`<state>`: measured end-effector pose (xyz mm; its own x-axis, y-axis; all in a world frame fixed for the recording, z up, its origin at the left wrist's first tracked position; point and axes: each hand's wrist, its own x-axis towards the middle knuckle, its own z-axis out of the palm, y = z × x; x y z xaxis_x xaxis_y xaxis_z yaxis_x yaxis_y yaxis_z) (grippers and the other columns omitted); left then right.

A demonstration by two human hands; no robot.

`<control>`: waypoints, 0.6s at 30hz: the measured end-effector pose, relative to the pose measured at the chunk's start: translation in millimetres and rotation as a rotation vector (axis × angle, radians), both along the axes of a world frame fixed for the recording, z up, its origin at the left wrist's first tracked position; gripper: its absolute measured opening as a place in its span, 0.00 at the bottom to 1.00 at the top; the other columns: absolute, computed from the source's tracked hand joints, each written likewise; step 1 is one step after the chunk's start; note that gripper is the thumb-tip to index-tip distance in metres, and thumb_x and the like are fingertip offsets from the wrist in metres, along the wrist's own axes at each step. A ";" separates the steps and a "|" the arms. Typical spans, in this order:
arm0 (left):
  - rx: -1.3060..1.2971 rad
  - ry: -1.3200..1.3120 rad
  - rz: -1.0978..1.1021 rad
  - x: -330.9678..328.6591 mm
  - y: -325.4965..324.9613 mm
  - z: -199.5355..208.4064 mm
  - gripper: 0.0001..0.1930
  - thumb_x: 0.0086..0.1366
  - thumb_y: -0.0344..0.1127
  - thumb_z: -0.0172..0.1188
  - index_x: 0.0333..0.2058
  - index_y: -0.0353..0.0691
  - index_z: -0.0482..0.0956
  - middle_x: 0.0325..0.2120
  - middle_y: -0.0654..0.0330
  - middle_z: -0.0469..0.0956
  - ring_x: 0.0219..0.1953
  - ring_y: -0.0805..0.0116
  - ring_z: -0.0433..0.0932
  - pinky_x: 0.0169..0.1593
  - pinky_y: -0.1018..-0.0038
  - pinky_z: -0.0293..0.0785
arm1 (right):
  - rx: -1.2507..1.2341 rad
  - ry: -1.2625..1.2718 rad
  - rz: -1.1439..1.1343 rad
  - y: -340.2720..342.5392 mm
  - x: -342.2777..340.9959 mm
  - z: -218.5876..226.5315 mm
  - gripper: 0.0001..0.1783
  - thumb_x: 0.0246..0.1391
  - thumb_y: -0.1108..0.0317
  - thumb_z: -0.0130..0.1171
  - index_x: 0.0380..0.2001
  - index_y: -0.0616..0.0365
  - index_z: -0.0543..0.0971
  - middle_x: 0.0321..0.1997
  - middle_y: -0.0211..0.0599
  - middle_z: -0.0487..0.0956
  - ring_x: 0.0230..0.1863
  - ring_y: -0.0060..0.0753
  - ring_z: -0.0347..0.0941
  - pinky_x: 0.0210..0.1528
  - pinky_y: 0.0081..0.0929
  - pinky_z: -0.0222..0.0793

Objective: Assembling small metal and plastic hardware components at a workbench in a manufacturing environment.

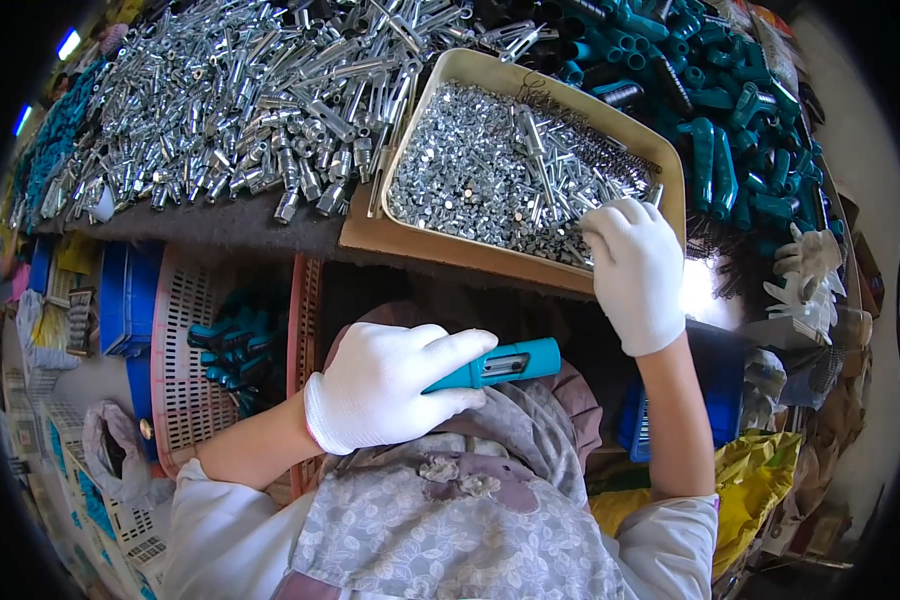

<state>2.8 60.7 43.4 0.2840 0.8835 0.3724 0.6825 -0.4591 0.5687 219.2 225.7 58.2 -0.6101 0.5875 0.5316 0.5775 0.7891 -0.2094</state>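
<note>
Both my hands wear white knit gloves. My left hand (385, 388) is closed around a teal plastic tool handle (532, 361), held level over my lap. A long slot in the handle's upper side shows metal inside. My right hand (638, 272) reaches into the near right corner of a cream tray (402, 140), its fingers curled together among small metal parts. Whatever they pinch is hidden. Small silvery pieces (460, 170) fill most of the tray, with thin pins (540, 165) lying on top and dark coil springs (610, 150) along its far right side.
A large heap of shiny metal shafts (240, 110) covers the bench on the left. Teal handles (710, 160) pile up at right, near loose white gloves (808, 280). Below the bench stand a pink perforated basket (185, 370) with teal parts and a blue crate (710, 390).
</note>
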 end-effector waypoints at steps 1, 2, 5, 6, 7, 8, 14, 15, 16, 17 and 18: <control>-0.002 -0.004 0.018 -1.3 -1.3 0.4 0.27 0.47 0.40 0.75 0.47 0.40 0.80 0.26 0.56 0.80 0.24 0.58 0.80 0.27 0.69 0.74 | 0.101 -0.027 -0.017 -1.2 -0.3 -0.5 0.05 0.48 0.75 0.61 0.31 0.56 0.80 0.34 0.39 0.77 0.38 0.48 0.74 0.40 0.42 0.69; -0.003 -0.002 0.025 -2.7 -1.9 -0.4 0.27 0.47 0.40 0.75 0.47 0.40 0.80 0.26 0.56 0.80 0.24 0.58 0.80 0.27 0.69 0.74 | 0.104 0.036 -0.003 -9.8 -4.4 -0.9 0.06 0.48 0.75 0.61 0.32 0.56 0.80 0.37 0.39 0.77 0.41 0.48 0.73 0.41 0.41 0.69; -0.028 -0.023 0.051 -4.8 -0.4 0.5 0.26 0.47 0.39 0.75 0.47 0.40 0.81 0.28 0.56 0.81 0.25 0.58 0.81 0.29 0.69 0.76 | -0.392 0.140 0.220 -57.2 -11.9 6.7 0.11 0.52 0.65 0.64 0.37 0.58 0.81 0.33 0.46 0.80 0.35 0.53 0.78 0.39 0.40 0.73; -0.035 -0.036 0.043 -4.3 1.6 2.0 0.26 0.48 0.38 0.75 0.47 0.39 0.81 0.28 0.55 0.81 0.26 0.58 0.81 0.30 0.70 0.76 | -0.743 0.158 0.332 -66.8 -12.7 3.8 0.14 0.55 0.62 0.63 0.39 0.60 0.80 0.36 0.49 0.81 0.37 0.54 0.79 0.41 0.36 0.75; -0.042 -0.047 0.034 -3.6 1.8 3.9 0.26 0.48 0.37 0.75 0.47 0.38 0.80 0.29 0.54 0.81 0.27 0.57 0.82 0.31 0.70 0.77 | -0.887 0.151 0.283 -71.2 -12.7 1.9 0.14 0.57 0.62 0.61 0.40 0.62 0.80 0.37 0.48 0.82 0.36 0.47 0.81 0.42 0.33 0.75; -0.041 -0.040 0.028 -3.1 1.5 3.3 0.26 0.48 0.37 0.75 0.47 0.38 0.80 0.29 0.54 0.81 0.27 0.57 0.82 0.31 0.70 0.77 | -0.885 0.161 0.280 -70.2 -10.9 3.0 0.14 0.57 0.62 0.61 0.40 0.62 0.80 0.37 0.48 0.82 0.36 0.47 0.81 0.42 0.33 0.75; -0.039 -0.194 0.014 -11.2 5.0 4.9 0.24 0.53 0.36 0.73 0.48 0.36 0.80 0.26 0.54 0.79 0.25 0.59 0.79 0.29 0.71 0.75 | -1.184 0.194 0.151 -35.3 18.1 42.6 0.12 0.55 0.69 0.59 0.39 0.65 0.81 0.33 0.35 0.81 0.36 0.23 0.75 0.42 0.23 0.71; -0.037 -0.188 0.018 -12.0 4.2 9.8 0.24 0.53 0.36 0.73 0.48 0.36 0.80 0.26 0.54 0.79 0.25 0.59 0.79 0.29 0.71 0.75 | -1.116 0.173 0.175 -30.1 21.7 48.5 0.12 0.54 0.69 0.59 0.39 0.65 0.82 0.33 0.34 0.81 0.36 0.23 0.75 0.41 0.24 0.72; -0.051 -0.154 0.034 -11.8 6.3 15.8 0.23 0.53 0.35 0.73 0.48 0.35 0.80 0.28 0.53 0.80 0.26 0.59 0.80 0.31 0.71 0.75 | -1.056 0.248 0.171 -23.7 32.0 49.4 0.11 0.54 0.70 0.58 0.38 0.65 0.82 0.33 0.34 0.81 0.36 0.23 0.75 0.41 0.24 0.72; -0.066 -0.117 0.057 -12.6 6.7 19.5 0.23 0.53 0.34 0.73 0.48 0.35 0.81 0.30 0.53 0.81 0.28 0.59 0.81 0.33 0.71 0.76 | -1.083 0.273 0.050 -17.6 41.3 55.7 0.11 0.53 0.70 0.58 0.37 0.65 0.82 0.33 0.34 0.81 0.36 0.23 0.76 0.42 0.23 0.72; -0.071 -0.089 0.095 -14.9 6.3 20.8 0.22 0.54 0.36 0.72 0.47 0.35 0.81 0.29 0.53 0.80 0.27 0.60 0.80 0.32 0.72 0.75 | -1.069 0.384 -0.056 -8.5 49.1 46.5 0.10 0.53 0.71 0.57 0.38 0.64 0.82 0.32 0.33 0.80 0.34 0.21 0.74 0.39 0.23 0.72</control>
